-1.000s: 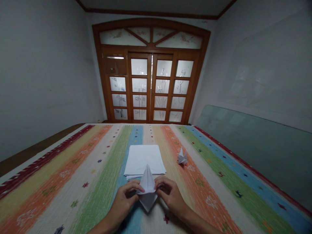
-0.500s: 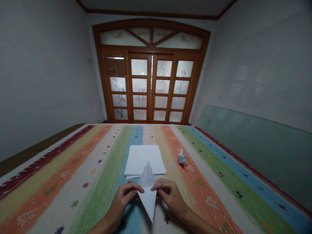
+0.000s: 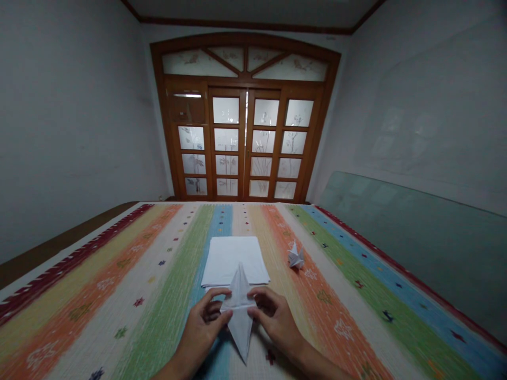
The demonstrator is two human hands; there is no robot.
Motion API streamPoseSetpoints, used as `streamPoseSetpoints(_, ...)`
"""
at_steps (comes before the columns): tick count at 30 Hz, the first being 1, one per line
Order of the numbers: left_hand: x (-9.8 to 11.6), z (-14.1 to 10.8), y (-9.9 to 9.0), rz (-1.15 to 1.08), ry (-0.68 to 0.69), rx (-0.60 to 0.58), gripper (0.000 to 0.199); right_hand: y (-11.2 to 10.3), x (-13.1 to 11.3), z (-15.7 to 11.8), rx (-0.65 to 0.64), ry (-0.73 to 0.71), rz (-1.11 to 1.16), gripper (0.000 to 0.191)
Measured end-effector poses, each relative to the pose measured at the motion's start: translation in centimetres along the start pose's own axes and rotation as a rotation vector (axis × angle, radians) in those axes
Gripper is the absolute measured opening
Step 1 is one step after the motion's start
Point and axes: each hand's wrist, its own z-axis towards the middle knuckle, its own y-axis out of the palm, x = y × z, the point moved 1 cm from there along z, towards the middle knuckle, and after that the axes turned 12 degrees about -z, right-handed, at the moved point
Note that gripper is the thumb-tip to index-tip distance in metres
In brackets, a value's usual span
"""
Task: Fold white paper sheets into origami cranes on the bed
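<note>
A folded white paper form (image 3: 240, 316) stands between my hands, a long narrow diamond with pointed ends above and below and a crease across its middle. My left hand (image 3: 202, 324) pinches its left side flap, and my right hand (image 3: 275, 322) pinches the right one. Behind it lies a neat stack of white paper sheets (image 3: 233, 262). A small finished paper crane (image 3: 296, 257) stands to the right of the stack, out of reach of my fingers.
All of this rests on a striped multicoloured woven cover (image 3: 166, 295) with small star motifs. A pane of green-tinted glass (image 3: 400, 232) leans along its right side. Wooden glazed doors (image 3: 245, 142) stand beyond its far edge.
Over the last second the paper's lower point has grown longer and narrower. My fingers have shifted onto the side flaps, and the form now sits slightly lower, nearer me.
</note>
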Motion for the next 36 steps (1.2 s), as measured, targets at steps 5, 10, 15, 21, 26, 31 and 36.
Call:
streamPoseSetpoints(5,-0.6,0.0,-0.1,-0.052,0.030,-0.009,0.077,0.1,-0.4,-0.3,0.021,0.020,0.057,0.044)
streamPoseSetpoints(10,-0.3,0.1,0.0,-0.012,0.012,0.003,0.068,0.2,-0.6,-0.3,0.025,0.008,0.066,0.041)
streamPoseSetpoints(15,-0.4,0.2,0.0,-0.064,-0.016,0.022,0.066,0.1,-0.4,-0.4,0.029,-0.019,0.125,0.034)
streamPoseSetpoints(21,-1.1,0.5,-0.7,-0.114,-0.065,0.033,0.081,-0.1,-0.3,-0.4,-0.020,-0.034,0.137,0.033)
streamPoseSetpoints(26,-1.3,0.4,-0.9,-0.144,-0.086,0.033,0.085,0.2,-0.1,-0.3,-0.038,-0.020,0.177,0.027)
streamPoseSetpoints(31,-1.4,0.5,-0.9,-0.172,-0.109,0.019,0.088,0.1,0.1,-0.2,-0.027,-0.003,0.176,0.029)
streamPoseSetpoints(36,-1.6,0.6,-1.1,-0.206,-0.144,0.061,0.096,-0.1,0.5,0.0,0.012,-0.022,0.124,0.021)
